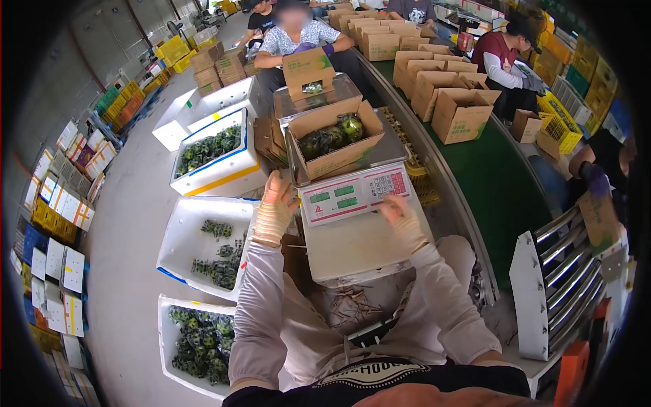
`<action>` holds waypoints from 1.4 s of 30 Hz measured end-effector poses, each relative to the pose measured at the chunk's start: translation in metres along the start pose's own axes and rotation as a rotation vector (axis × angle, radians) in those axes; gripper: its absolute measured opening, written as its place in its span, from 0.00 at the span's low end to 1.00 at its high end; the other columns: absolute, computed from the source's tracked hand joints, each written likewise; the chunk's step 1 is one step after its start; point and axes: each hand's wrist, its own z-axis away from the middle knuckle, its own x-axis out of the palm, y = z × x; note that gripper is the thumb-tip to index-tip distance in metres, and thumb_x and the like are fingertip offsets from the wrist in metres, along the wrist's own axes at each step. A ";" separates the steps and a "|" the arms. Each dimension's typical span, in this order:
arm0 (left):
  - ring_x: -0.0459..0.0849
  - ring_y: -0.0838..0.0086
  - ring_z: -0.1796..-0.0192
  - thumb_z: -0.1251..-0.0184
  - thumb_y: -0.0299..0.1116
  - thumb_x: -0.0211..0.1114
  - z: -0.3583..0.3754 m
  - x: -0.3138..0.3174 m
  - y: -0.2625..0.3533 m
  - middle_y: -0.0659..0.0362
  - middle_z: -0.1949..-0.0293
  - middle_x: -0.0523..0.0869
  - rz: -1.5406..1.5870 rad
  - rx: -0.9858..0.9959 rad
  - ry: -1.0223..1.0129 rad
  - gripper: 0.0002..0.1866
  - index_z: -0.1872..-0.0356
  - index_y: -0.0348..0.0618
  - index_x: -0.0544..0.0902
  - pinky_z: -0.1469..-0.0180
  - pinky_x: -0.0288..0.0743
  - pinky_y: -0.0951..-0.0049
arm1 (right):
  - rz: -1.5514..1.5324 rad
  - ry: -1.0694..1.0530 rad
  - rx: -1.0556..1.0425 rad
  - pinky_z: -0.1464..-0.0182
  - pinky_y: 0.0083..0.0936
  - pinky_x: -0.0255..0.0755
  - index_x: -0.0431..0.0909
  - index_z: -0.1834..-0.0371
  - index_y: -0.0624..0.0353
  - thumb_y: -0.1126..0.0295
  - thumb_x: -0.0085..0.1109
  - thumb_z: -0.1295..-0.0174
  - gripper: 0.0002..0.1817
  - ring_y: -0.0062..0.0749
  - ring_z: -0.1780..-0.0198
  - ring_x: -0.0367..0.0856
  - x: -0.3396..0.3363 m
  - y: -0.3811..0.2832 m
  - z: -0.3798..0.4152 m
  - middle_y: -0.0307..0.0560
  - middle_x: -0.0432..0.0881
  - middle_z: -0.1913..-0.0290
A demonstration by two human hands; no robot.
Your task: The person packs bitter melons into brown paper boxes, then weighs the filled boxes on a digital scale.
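Note:
An open cardboard box (337, 163) with dark green wrapped produce (330, 139) inside rests on the metal pan of a weighing scale (356, 195). Left of the scale, near the box's lower left corner, my left hand (276, 203) is raised with its fingers close together; whether it holds anything is too small to tell. My right hand (401, 220) hovers over the scale's lower right part, just below the keypad, its fingers curled and blurred. Both hands wear pale, banded coverings. Lit green displays show on the scale's panel.
White foam boxes (173, 237) of wrapped produce line my left side. A green conveyor (485, 183) with open cartons (464, 122) runs at the right, beside a metal roller rack (566, 278). A person (298, 41) sits opposite behind another carton (310, 71); other people are at the right.

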 end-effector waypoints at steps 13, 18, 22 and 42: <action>0.64 0.65 0.31 0.41 0.45 0.72 -0.097 0.051 0.021 0.56 0.32 0.66 -0.041 0.244 -0.151 0.44 0.26 0.52 0.58 0.31 0.61 0.62 | -0.368 -0.534 0.295 0.32 0.33 0.61 0.57 0.25 0.54 0.56 0.58 0.32 0.35 0.29 0.29 0.63 0.002 -0.080 -0.253 0.42 0.67 0.30; 0.81 0.67 0.58 0.41 0.20 0.62 -0.160 0.018 0.005 0.57 0.53 0.79 0.100 0.030 0.018 0.30 0.37 0.52 0.69 0.58 0.81 0.67 | -0.260 -0.450 0.817 0.39 0.33 0.71 0.65 0.32 0.64 0.41 0.48 0.32 0.38 0.38 0.43 0.78 0.051 -0.046 -0.294 0.55 0.77 0.38; 0.82 0.64 0.51 0.35 0.18 0.56 -0.180 0.013 0.001 0.54 0.47 0.79 0.080 0.085 -0.033 0.30 0.31 0.49 0.65 0.49 0.81 0.66 | -0.417 -0.261 0.880 0.45 0.32 0.75 0.72 0.38 0.62 0.46 0.55 0.32 0.31 0.35 0.50 0.82 0.051 -0.032 -0.298 0.53 0.81 0.45; 0.81 0.64 0.49 0.34 0.44 0.65 -0.179 -0.004 -0.010 0.53 0.44 0.80 -0.106 0.185 -0.087 0.20 0.49 0.41 0.81 0.48 0.80 0.61 | 0.269 0.059 0.155 0.39 0.36 0.68 0.77 0.49 0.53 0.55 0.68 0.44 0.23 0.45 0.43 0.74 0.068 -0.040 -0.234 0.53 0.73 0.46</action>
